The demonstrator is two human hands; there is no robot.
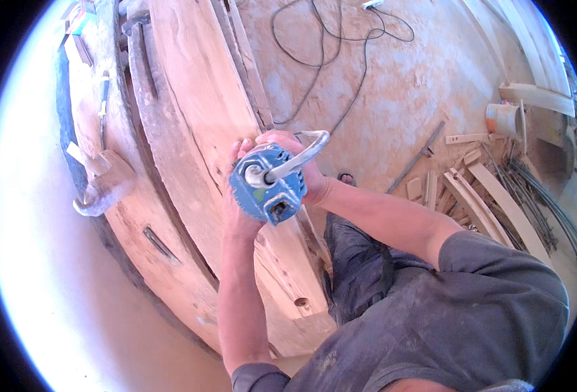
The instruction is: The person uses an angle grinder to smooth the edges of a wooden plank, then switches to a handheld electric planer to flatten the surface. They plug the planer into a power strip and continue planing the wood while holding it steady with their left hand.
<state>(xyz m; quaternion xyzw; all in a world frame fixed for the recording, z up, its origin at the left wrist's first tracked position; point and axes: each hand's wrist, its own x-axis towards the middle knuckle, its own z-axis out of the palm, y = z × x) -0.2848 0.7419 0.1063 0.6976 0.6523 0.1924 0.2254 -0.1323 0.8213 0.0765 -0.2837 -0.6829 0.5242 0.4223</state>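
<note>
A blue corded power tool (267, 183) is between my two hands, over a long wooden beam (193, 72). I see its vented rear end, and a pale cord loops up from it; its working end is hidden underneath, so I cannot tell its exact kind. My left hand (241, 204) wraps the left side of the body, with its fingertips showing on the far side. Around the right side closes my right hand (312, 178), partly behind the cord. The beam's near end has a round hole (301, 302).
Beside the beam lies a rough timber slab (151, 242) bearing a hand tool (103, 108) and a pale curved object (105, 183). A black cable (360, 72) coils across the dusty floor. At right are wood offcuts (474, 206), metal rods (527, 196) and a bucket (502, 119).
</note>
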